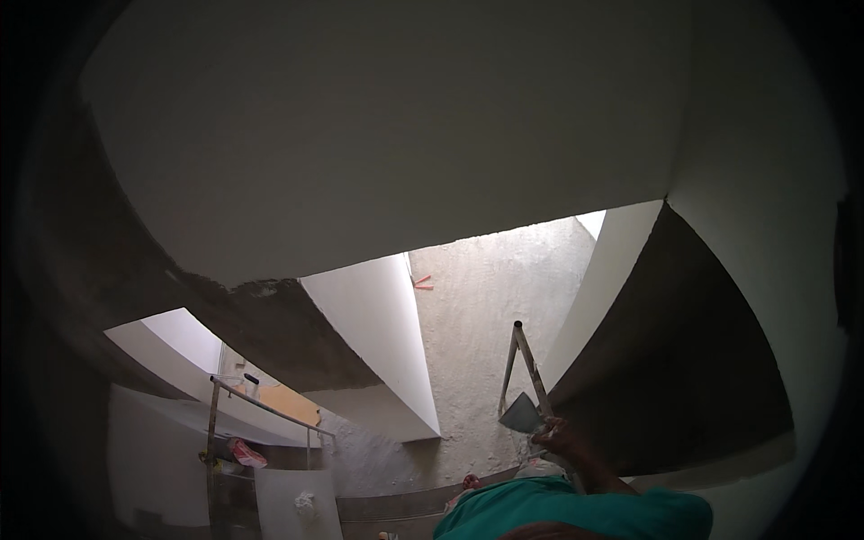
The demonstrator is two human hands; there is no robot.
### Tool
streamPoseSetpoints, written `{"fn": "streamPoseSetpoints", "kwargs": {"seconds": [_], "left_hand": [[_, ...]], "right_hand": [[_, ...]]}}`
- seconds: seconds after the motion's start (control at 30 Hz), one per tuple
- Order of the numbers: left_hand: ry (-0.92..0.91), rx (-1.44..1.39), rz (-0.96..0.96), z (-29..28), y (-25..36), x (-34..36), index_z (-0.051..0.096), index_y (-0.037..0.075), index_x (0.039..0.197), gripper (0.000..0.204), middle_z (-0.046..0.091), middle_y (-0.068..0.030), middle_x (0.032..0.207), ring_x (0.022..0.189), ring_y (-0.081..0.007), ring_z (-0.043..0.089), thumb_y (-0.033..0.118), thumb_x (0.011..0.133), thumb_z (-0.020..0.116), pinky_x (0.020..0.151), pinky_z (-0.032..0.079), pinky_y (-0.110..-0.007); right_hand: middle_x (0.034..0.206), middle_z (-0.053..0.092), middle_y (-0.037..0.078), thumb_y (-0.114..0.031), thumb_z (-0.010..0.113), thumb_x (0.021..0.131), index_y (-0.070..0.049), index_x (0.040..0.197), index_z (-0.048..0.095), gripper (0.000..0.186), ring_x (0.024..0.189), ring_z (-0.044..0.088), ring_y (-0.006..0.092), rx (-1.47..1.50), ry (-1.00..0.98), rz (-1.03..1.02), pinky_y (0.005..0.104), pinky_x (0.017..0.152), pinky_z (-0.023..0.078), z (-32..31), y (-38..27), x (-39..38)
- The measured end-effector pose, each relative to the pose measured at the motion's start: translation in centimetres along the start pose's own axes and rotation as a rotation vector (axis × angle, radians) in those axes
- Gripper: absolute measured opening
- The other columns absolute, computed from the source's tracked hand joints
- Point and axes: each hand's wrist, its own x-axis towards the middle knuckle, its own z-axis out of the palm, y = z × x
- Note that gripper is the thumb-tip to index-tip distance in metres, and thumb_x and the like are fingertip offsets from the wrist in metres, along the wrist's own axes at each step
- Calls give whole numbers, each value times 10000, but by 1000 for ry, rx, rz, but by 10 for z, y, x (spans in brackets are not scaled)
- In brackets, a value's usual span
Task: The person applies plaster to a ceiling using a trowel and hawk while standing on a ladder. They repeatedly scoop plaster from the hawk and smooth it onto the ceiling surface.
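Observation:
My right hand (556,437) is closed around the handle of a wide-bladed putty knife (522,414). The grey blade points up and to the left, just in front of a metal frame (517,346) with two slanting legs. My right forearm comes up from the teal sleeve (670,513) at the lower edge. No left hand can be made out. A small reddish shape (471,481) beside the shirt is too small to name.
A pale smooth ceiling surface (405,126) hangs overhead, with dark unpainted bands beside it. Metal rails (270,411) stand at the lower left, near a red and white bag (247,454) and a white panel (292,508) bearing a white lump. Orange-red strips (423,283) stick out by the rough wall (486,315).

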Motion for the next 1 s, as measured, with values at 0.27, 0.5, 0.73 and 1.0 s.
{"fn": "streamPoseSetpoints", "kwargs": {"seconds": [0.27, 0.5, 0.73, 1.0], "left_hand": [[34, -10, 261, -20, 87, 13, 643, 16, 1142, 463, 646, -215, 1146, 1080, -341, 625, 255, 746, 623, 887, 486, -436], [41, -24, 330, -23, 109, -2, 641, 19, 1146, 472, 642, -209, 1160, 1099, -334, 618, 248, 734, 621, 908, 481, -430], [62, -157, 171, 3, 30, -15, 640, 23, 1150, 481, 639, -202, 1174, 1117, -327, 610, 241, 722, 619, 930, 476, -423], [31, -178, -84, 86, -120, -37, 638, 24, 1152, 499, 627, -208, 1195, 1139, -336, 597, 243, 705, 640, 957, 468, -423]], "right_hand": [[886, 689, 188, -368, 762, 655, 19, 1194, 616, 680, 818, 670, 231, 72, -109, -151, 327, 746, 526, 23, -90, -19], [802, 684, 162, -364, 767, 685, 42, 1048, 666, 554, 742, 659, 217, 1, -160, -255, 334, 679, 520, 22, -73, 0], [739, 649, 66, -266, 808, 675, 30, 873, 670, 382, 701, 600, 154, 217, -189, -141, 330, 628, 486, 5, -48, 4], [723, 639, 67, -259, 799, 680, 26, 876, 665, 371, 658, 600, 166, 90, -125, -288, 326, 607, 483, 28, 0, 26]]}}
